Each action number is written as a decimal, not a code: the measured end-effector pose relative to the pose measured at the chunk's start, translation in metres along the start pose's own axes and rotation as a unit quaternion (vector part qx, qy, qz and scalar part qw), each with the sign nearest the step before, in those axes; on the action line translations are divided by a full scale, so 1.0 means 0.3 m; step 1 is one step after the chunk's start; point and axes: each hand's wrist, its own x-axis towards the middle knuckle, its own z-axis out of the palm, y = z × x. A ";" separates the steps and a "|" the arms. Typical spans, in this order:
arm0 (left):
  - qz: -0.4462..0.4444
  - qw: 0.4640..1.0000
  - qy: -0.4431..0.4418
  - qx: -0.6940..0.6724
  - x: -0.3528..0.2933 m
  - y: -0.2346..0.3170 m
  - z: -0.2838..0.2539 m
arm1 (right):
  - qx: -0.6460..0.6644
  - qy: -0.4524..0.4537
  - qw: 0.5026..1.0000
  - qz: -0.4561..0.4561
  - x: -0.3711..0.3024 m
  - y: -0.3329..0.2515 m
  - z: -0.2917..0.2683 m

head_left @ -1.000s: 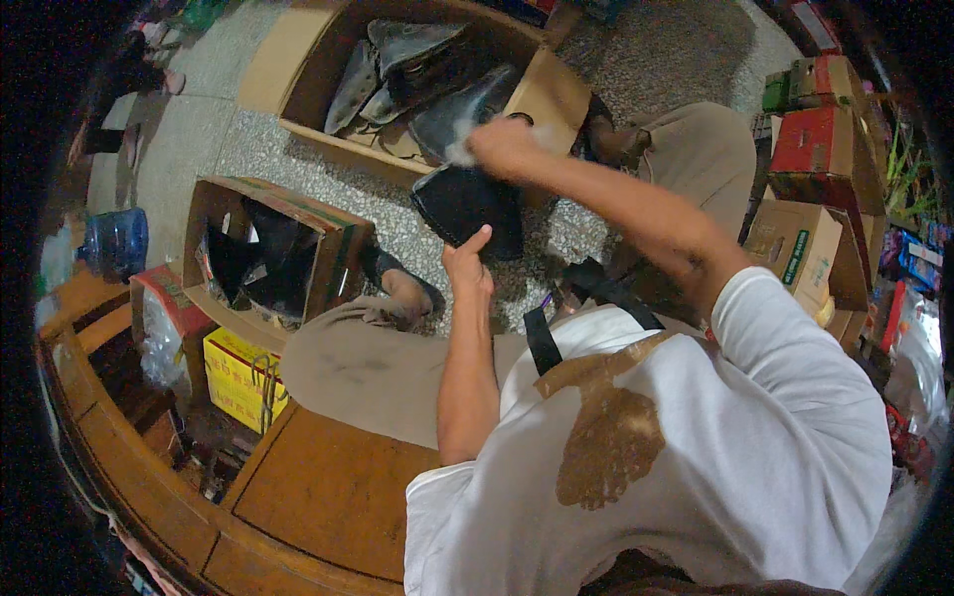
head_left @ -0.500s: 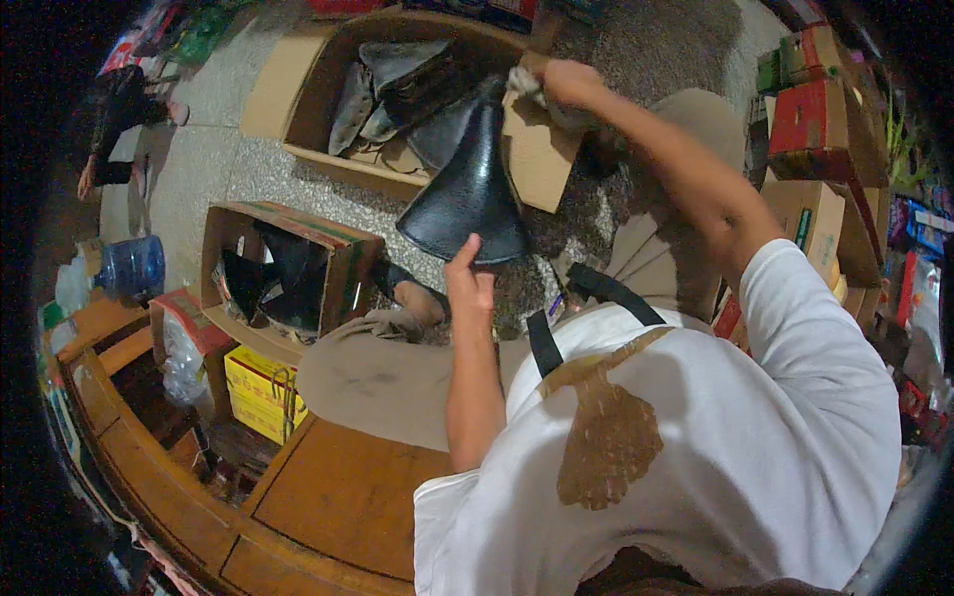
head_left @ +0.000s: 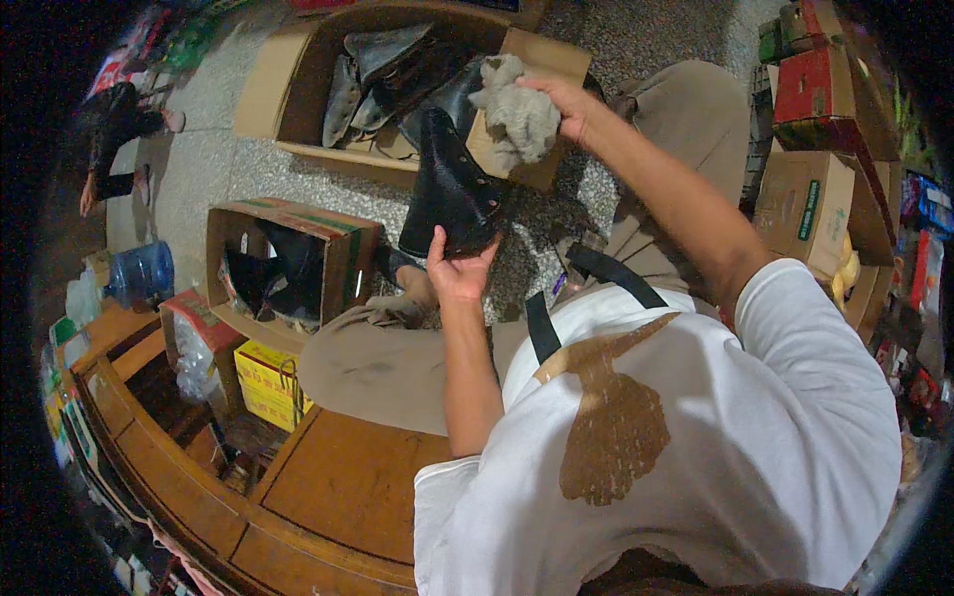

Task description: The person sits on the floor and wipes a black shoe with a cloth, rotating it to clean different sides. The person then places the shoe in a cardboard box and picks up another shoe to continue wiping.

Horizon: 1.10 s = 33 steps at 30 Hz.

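In my left hand is a black leather bicycle saddle. My fingers are closed under its wide end, with the thumb on the near edge. Its narrow nose points away from me, and a few small rivets show along its right side. A bunched grey rag is gripped by my right hand, to the upper right of the saddle and apart from it. Beyond the saddle, an open cardboard box holds several more dark saddle-shaped leather pieces.
Left of my leg, a second cardboard box lies open with black leather pieces inside. Nearer are a yellow box and wooden furniture. Stacked cartons stand at right. Another person's legs show at far left.
The saddle has turned from its smooth top to its riveted side and shifted slightly left. My right hand has come nearer with the rag, which now shows more fully.
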 end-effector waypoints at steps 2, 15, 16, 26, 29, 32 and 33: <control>0.013 1.000 0.012 0.011 -0.015 -0.003 0.034 | 0.044 0.002 0.999 0.025 -0.020 0.051 0.026; 0.031 0.999 0.033 0.028 0.006 -0.001 0.014 | -0.274 -0.042 0.947 -0.162 0.021 0.237 0.174; 0.028 0.998 0.038 0.033 0.009 0.001 0.005 | -0.480 -0.019 0.848 -0.222 0.008 0.263 0.173; 0.074 0.988 0.087 0.101 0.001 -0.017 0.000 | -0.714 -0.072 0.555 -0.421 -0.278 0.414 0.198; 0.085 0.980 0.121 0.135 0.043 -0.030 -0.017 | -0.730 -0.065 0.536 -0.418 -0.206 0.400 0.214; 0.065 0.983 0.076 0.151 0.014 -0.024 0.042 | -0.732 -0.010 0.522 -0.438 -0.065 0.343 0.230; 0.068 0.985 0.073 0.144 0.013 -0.020 0.054 | -0.736 0.022 0.528 -0.424 -0.017 0.326 0.253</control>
